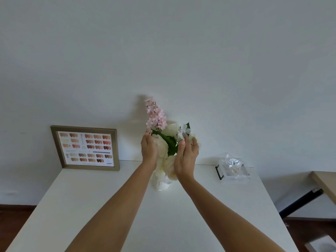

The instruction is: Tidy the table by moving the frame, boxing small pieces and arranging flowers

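Note:
A bunch of artificial flowers [171, 142] stands upright at the back middle of the white table [112, 206], with cream blooms, green leaves and a tall pink spray [156, 115]. My left hand [149, 150] lies against the bunch's left side, fingers up at the foot of the pink spray. On the bunch's right side is my right hand [186, 157], palm inward, fingers touching the white blossoms. Whatever the flowers stand in is hidden behind the blooms and my hands. A gold picture frame [85, 148] with a colour chart leans on the wall at the back left.
A clear box [233, 170] with crumpled plastic and small pieces, and a black handle, sits at the back right of the table. A wooden tabletop edge [325, 184] and a dark bar show at the far right. A white wall rises directly behind the table.

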A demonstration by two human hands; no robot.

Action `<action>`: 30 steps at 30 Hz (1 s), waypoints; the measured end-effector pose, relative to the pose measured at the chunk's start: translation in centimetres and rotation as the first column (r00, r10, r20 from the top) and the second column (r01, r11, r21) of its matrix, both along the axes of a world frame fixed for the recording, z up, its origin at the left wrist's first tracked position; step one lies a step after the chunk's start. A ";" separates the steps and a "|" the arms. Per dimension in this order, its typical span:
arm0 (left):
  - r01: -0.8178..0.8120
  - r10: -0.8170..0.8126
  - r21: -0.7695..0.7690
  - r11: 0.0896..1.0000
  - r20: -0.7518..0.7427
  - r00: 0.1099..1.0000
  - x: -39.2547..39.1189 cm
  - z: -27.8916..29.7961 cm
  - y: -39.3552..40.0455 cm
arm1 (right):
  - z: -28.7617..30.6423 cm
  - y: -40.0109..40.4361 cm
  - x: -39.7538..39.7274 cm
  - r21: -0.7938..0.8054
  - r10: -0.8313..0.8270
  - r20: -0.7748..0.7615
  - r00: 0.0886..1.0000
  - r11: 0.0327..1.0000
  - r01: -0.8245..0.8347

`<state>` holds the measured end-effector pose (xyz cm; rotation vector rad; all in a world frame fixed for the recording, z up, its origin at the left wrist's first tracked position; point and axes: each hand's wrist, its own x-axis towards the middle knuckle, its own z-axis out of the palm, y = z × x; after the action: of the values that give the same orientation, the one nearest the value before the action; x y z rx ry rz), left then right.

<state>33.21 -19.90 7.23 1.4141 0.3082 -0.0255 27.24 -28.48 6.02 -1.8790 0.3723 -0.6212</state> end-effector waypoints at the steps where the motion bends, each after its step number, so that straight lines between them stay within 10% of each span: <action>1: 0.008 -0.008 -0.011 1.000 0.000 1.000 0.0 -0.2 0.3 | -0.1 0.0 -0.1 -0.010 -0.009 -0.001 1.000 1.000 0.009; 30: 0.031 -0.028 -0.046 0.998 0.076 0.997 -7.7 1.2 5.0 | 1.1 -0.6 -8.2 -0.019 -0.096 -0.011 0.995 0.995 0.096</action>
<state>25.53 -14.90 8.44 1.3697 0.2230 -0.0035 19.05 -29.10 7.13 -1.8921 0.4684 -0.6797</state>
